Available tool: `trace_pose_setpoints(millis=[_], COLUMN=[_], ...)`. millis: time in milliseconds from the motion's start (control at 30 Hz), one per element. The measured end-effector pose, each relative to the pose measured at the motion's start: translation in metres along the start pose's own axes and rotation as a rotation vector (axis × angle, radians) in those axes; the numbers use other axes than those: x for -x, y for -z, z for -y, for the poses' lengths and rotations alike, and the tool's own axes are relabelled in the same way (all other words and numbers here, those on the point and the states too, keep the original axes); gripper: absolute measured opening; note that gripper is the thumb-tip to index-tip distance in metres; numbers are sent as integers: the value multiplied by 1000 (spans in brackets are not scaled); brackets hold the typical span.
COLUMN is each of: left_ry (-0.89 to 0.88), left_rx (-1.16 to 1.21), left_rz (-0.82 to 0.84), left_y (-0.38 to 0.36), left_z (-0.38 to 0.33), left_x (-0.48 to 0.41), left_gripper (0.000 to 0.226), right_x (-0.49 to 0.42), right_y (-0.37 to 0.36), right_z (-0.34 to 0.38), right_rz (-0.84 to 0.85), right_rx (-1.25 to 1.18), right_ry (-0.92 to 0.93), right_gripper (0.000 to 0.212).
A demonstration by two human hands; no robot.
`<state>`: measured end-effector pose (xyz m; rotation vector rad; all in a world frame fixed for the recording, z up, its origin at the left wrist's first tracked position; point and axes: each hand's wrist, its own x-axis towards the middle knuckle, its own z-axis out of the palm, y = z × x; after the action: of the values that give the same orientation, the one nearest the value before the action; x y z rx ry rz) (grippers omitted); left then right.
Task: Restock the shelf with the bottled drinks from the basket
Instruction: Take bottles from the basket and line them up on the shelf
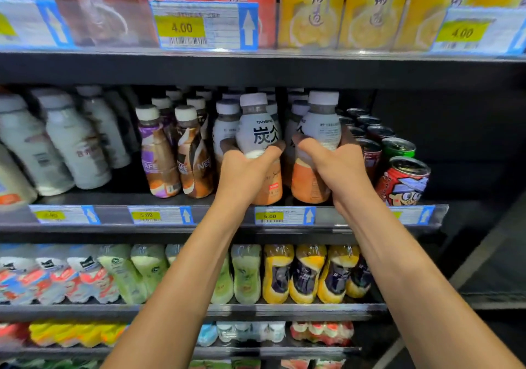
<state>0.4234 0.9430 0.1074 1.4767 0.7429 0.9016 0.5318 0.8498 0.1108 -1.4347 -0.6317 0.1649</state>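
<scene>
On the middle shelf (227, 217), two white-and-orange coffee bottles with pale caps stand upright at the front edge. My left hand (244, 169) is wrapped around the left bottle (259, 135), whose black characters face me. My right hand (333, 163) grips the right bottle (321, 126) at its waist. Both bottles stand at the head of rows of the same drink running back into the shelf. The basket is out of view.
Brown Nescafe bottles (176, 155) stand just left of my hands, white bottles (71, 140) farther left. Cans (404, 180) crowd the right side. Cartons (310, 9) fill the shelf above; green and yellow bottles (279, 271) line the shelf below.
</scene>
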Motion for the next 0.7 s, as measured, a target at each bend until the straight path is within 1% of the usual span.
trace_pose_setpoints(millis=[33, 67, 167, 233, 300, 333, 400, 433, 500, 533, 633, 700], left_ry=[-15, -37, -82, -91, -59, -40, -20, -16, -19, -23, -13, -11], left_rx=[-13, -33, -80, -77, -66, -61, -77, -97, -115, -114, -96, -140], left_rz=[4, 9, 3, 4, 24, 42, 72, 82, 97, 103, 100, 112], left_y=[-1, -3, -8, -9, -8, -7, -4, -4, -3, -3, -1, 0], left_z=[1, 4, 10, 15, 17, 18, 21, 22, 22, 22, 24, 26], left_x=[-2, -5, -9, -11, -13, -13, -15, -15, -15, -15, -17, -18], left_gripper=[24, 24, 21, 25, 40, 43, 34, 30, 25, 25, 30, 27], right_x=[0, -1, -2, -4, -5, -4, -3, -2, -1, -1, 1, 2], right_y=[-1, -1, 1, 2, 3, 3, 2, 2, 1, 0, 0, 1], right_z=[-4, -10, -20, -23, -26, -27, -28, -28, -27, -26, -25, -24], right_rz=[-5, -9, -23, -33, -19, -9, 1, 3, 18, 29, 61, 85], right_rx=[25, 53, 111, 143, 180, 207, 274, 305, 335, 336, 333, 322], right_ry=[-6, -15, -25, -13, -13, -19, -24, -13, 8, 11, 4, -9], right_gripper=[53, 53, 36, 43, 50, 51, 52, 46, 28, 24, 27, 30])
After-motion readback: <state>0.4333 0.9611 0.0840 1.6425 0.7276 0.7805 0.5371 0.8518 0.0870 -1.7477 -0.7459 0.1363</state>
